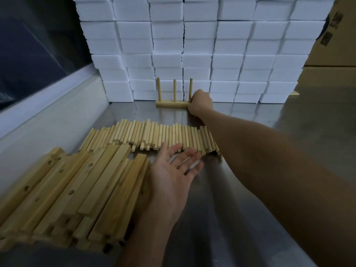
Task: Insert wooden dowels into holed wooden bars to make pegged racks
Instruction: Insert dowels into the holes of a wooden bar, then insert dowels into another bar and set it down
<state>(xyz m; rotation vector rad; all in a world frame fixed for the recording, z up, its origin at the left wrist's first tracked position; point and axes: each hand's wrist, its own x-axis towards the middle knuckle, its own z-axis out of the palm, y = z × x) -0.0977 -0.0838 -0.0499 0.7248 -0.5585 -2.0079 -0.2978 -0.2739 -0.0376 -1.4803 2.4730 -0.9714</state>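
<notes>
The right hand [200, 104] grips the rack [172, 103] bearing 3 upright pegs. The left hand [171, 170] hovers, fingers spread, near loose dowels [154, 135].

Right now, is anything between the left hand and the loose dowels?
Nothing visible. The left hand is open, palm up, and its fingertips already reach the near ends of the dowels. The pile of bars lies to its left, not in the way. The right hand is farther back, on the rack.
</notes>
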